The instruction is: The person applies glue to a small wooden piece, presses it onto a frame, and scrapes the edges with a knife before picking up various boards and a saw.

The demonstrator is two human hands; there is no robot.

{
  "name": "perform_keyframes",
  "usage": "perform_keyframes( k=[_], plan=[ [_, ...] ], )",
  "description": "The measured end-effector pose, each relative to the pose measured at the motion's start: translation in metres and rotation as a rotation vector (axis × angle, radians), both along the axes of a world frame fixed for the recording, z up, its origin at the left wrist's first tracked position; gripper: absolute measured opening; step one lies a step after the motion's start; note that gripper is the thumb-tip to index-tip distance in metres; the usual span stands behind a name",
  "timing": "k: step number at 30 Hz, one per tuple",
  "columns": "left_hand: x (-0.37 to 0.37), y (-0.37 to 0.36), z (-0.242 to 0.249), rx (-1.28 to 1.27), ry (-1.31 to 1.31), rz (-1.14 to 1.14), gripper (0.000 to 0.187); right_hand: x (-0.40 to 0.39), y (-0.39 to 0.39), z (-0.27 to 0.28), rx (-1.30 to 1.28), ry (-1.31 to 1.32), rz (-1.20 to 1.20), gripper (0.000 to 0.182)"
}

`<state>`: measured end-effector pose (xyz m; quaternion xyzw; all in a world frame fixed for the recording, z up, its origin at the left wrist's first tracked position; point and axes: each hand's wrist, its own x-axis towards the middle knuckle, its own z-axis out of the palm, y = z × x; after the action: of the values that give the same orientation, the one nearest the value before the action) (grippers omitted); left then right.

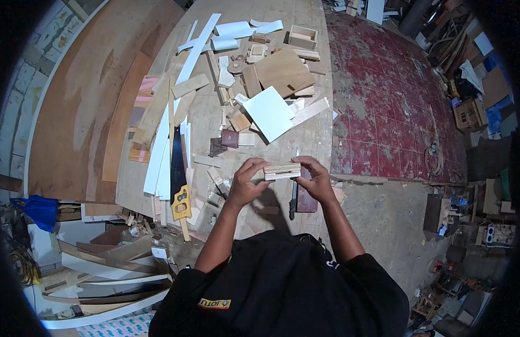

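A small layered wooden block [282, 171] with a slot along its side is held up between my two hands, above the near part of the workbench. My left hand [248, 182] pinches its left end between fingers and thumb. At the right end, my right hand [316, 180] grips it the same way. Below and right of the block, a dark-handled tool [293, 202] lies beside a dark reddish piece [307, 199]. A white square board [268, 114] lies beyond my hands. To the left is a handsaw with a yellow handle [182, 203].
Wood offcuts and a brown panel [283, 72] are spread over the workbench [305, 11]. An open wooden box [302, 36] stands at the far side. Large plywood sheets [85, 95] lean at the left. Clutter lines the right edge beyond the red floor [392, 101].
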<state>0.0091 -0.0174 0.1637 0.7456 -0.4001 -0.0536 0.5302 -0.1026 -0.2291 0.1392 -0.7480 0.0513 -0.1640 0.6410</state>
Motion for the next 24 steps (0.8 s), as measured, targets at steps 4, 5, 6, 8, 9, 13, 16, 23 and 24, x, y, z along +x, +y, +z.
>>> perform_keyframes(
  k=[4, 5, 6, 8, 9, 13, 16, 23, 24],
  plan=[
    [0.0, -0.003, -0.001, -0.008, 0.003, 0.012, 0.048, 0.0, -0.001, -0.003, 0.079, 0.014, 0.01, 0.044],
    [0.0, -0.004, -0.001, -0.008, 0.003, 0.012, 0.048, 0.0, -0.001, -0.004, 0.079, 0.014, 0.009, 0.044],
    [0.001, -0.004, -0.002, -0.01, 0.002, 0.011, 0.046, 0.0, -0.002, -0.005, 0.117, 0.036, 0.021, 0.043],
    [0.0, -0.007, -0.004, -0.012, 0.002, 0.011, 0.045, 0.002, -0.002, -0.008, 0.155, 0.059, 0.033, 0.042],
    [-0.001, -0.011, -0.01, -0.045, 0.185, 0.035, 0.04, 0.003, -0.002, -0.013, 0.298, 0.096, 0.037, 0.04],
    [-0.002, -0.02, -0.051, -0.071, 0.807, 0.117, 0.031, 0.007, -0.005, -0.03, 0.421, 0.383, -0.035, 0.037],
    [-0.007, -0.023, -0.074, -0.038, 0.921, 0.166, 0.03, 0.007, -0.001, -0.048, 0.416, 0.531, -0.115, 0.028],
    [-0.013, -0.02, -0.097, 0.004, 1.347, 0.203, 0.033, 0.0, -0.005, -0.076, 0.561, 0.752, -0.165, 0.024],
    [-0.008, -0.02, -0.108, 0.02, 1.424, 0.217, 0.033, 0.003, -0.007, -0.08, 0.585, 0.769, -0.157, 0.024]
  ],
)
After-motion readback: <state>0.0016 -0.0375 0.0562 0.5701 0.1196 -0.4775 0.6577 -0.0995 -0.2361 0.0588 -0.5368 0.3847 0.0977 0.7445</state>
